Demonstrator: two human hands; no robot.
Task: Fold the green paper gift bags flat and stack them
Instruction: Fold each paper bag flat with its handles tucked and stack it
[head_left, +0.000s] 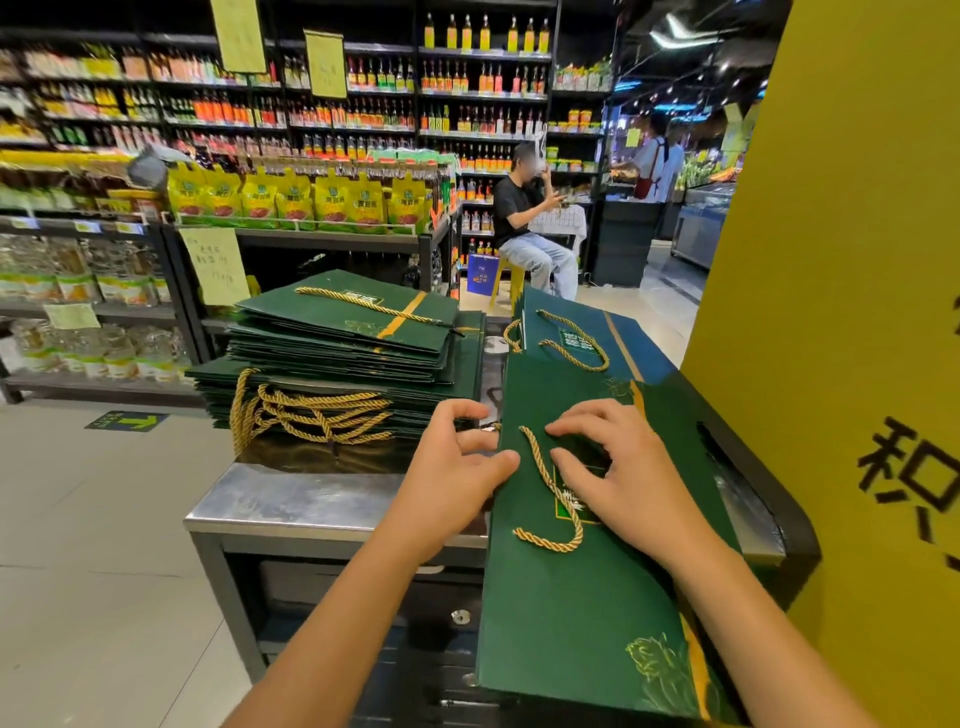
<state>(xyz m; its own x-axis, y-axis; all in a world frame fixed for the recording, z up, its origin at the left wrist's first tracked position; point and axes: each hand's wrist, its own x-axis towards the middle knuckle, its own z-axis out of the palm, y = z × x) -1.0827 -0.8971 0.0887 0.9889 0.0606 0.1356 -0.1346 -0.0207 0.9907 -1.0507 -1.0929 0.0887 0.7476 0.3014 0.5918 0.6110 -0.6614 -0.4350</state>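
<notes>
Currently, item in hand: one green bag (571, 613), lying flat and face up on the right side of the steel worktop (311, 501). Its near end overhangs the worktop edge toward six o'clock, and a gold rope handle (550, 499) lies loose across its face

Left hand (457, 467): at nine o'clock of the bag, with the thumb laid on the bag's left edge and the fingers curled just beside it. Whether this grip pinches the edge or only steadies it cannot be told

Right hand (623, 467): on the bag's face, fingers arched and fingertips pressing the paper. The grip holds nothing

Stack (343, 343): folded bags, tall, at ten o'clock of the hands and apart from the bag in hand. Rope handles hang over its near side

Further bag (587, 332): at twelve o'clock, just beyond the one in hand

Step, as judged: the bag is collapsed and its creases are being pressed flat; stacking is not yet done

Next move, as judged: take a firm hold on both long edges, lift clear of the worktop and carry toward ten o'clock. The edges should line up with the stack's top, and the rope handle must not snag
</notes>
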